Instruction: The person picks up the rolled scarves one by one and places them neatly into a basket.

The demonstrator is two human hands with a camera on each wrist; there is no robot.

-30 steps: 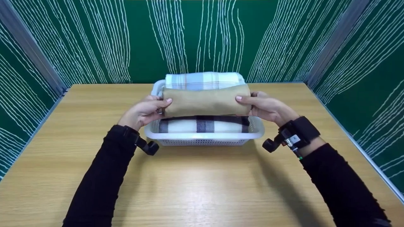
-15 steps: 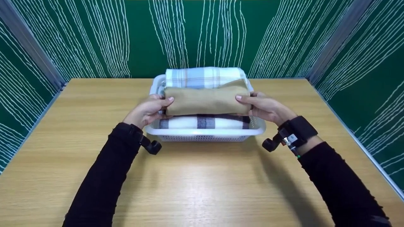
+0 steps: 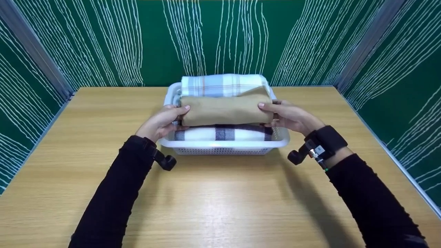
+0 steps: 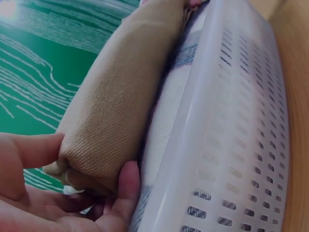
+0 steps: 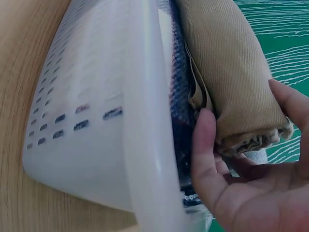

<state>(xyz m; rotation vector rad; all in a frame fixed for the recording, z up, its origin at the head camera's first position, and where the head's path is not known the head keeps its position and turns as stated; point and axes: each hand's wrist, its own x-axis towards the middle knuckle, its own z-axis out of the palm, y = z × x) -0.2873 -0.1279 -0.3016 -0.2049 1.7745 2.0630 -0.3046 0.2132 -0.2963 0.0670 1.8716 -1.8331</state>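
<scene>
A folded tan cloth (image 3: 225, 110) is held over a white perforated basket (image 3: 224, 148) on the wooden table. My left hand (image 3: 164, 120) grips its left end and my right hand (image 3: 288, 115) grips its right end. In the left wrist view the thumb and fingers (image 4: 126, 186) clamp the tan cloth (image 4: 120, 106) beside the basket wall (image 4: 231, 145). In the right wrist view the thumb (image 5: 205, 145) presses the tan cloth (image 5: 227, 72) above the basket rim (image 5: 145, 121). A dark-checked white cloth (image 3: 222, 133) lies in the basket's near part, a light blue plaid cloth (image 3: 222, 84) behind.
The wooden table (image 3: 220, 199) is bare in front of the basket and to both sides. Green walls with white lines (image 3: 206, 38) close it in at the back, left and right. Black wrist cameras (image 3: 166, 161) hang under both black sleeves.
The tan cloth has sunk lower between the two folded cloths in the basket; both hands stay on its ends. Over the last half second little has moved.
</scene>
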